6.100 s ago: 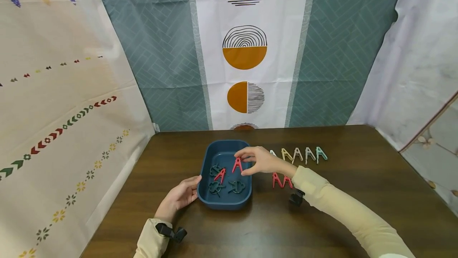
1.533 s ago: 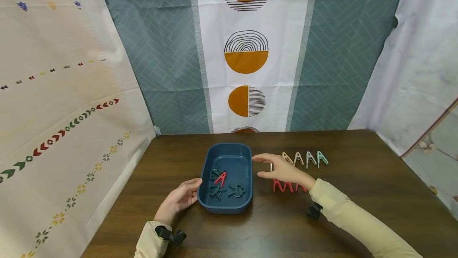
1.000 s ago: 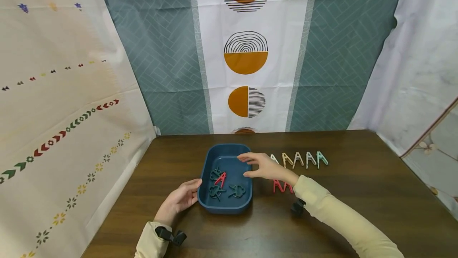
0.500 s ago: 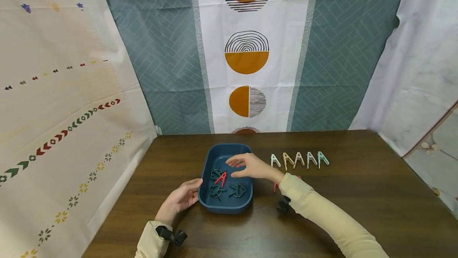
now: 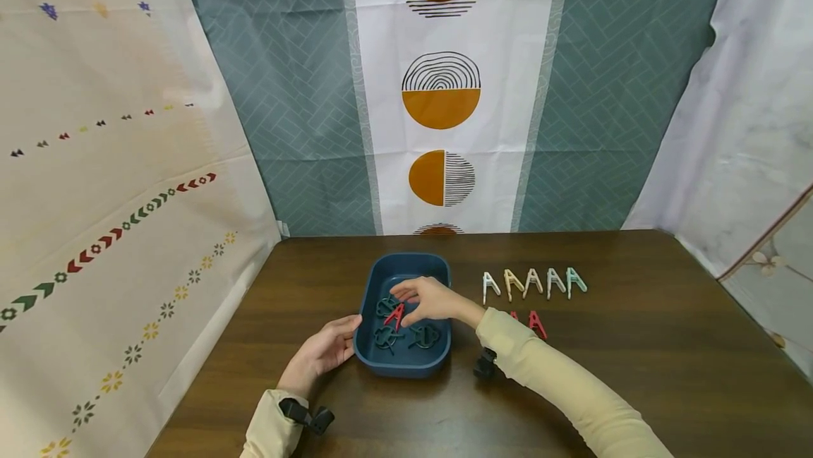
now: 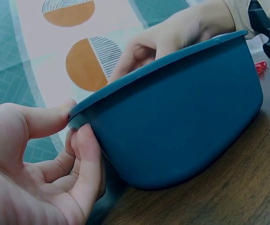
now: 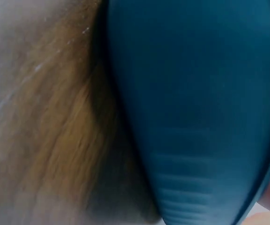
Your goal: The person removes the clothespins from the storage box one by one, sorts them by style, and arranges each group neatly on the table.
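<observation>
My left hand [image 5: 325, 348] grips the left rim of a dark blue plastic tub [image 5: 403, 369], thumb on the rim and fingers curled against the outside, as the left wrist view shows. Inside the tub lie a red clothespin [image 5: 398, 311] and three dark green clips with round shapes [image 5: 386, 336]. Over the tub's right part hangs my right hand [image 5: 434, 300], thumb and fingers spread apart by the red clothespin; whether they touch it I cannot tell. In the right wrist view only the tub's outer wall [image 7: 195, 84] fills the scene, and the fingers are hidden.
On the brown wooden table [image 5: 603, 380], right of the tub, stretches a row of several pale clothespins, from a white one [image 5: 488, 279] to a green one [image 5: 572, 273]. Nearer are red clothespins [image 5: 535, 318], partly hidden by my right sleeve [image 5: 540, 366]. Cloths hang behind and beside.
Earlier my right hand held another red clothespin over the tub; it later appears on the table with the other red ones. The bare hand then moves left over the tub. The left hand stays.
</observation>
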The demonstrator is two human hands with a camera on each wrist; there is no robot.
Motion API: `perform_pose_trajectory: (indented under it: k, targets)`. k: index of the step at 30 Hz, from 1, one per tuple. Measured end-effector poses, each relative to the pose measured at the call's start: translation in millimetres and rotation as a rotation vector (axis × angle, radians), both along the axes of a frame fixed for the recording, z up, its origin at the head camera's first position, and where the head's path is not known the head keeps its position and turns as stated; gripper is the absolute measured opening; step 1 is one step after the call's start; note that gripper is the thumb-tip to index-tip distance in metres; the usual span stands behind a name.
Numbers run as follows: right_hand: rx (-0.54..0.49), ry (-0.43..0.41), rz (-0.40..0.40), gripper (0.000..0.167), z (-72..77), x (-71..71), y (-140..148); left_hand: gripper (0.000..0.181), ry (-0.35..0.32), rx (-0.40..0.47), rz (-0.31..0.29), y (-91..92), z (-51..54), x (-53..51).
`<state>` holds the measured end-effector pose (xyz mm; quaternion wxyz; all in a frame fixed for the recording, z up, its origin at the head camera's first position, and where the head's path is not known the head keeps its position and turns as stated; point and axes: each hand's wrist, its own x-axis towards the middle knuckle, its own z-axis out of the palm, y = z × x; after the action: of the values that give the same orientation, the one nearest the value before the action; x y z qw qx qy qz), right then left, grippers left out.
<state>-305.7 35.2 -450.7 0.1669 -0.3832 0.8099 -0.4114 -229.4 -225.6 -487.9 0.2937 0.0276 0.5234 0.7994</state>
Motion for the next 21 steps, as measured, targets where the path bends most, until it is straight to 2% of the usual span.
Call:
perform_pose_trajectory:
  k: [9,14,21]
  targets:
    - [0.157,0.054,-0.135,0.061,-5.5,-0.2,-11,0.02,-0.005,-0.016,-0.002,1.4,-1.0,-1.3]
    - [0.173,0.067,-0.131,0.06,-9.3,0.4,-15,0.021,0.001,-0.006,0.0,1.6,-3.4,-0.8]
    - [0.207,0.112,-0.12,0.061,-7.8,2.8,-18,0.02,-0.017,-0.003,0.005,1.5,-1.0,-0.8]
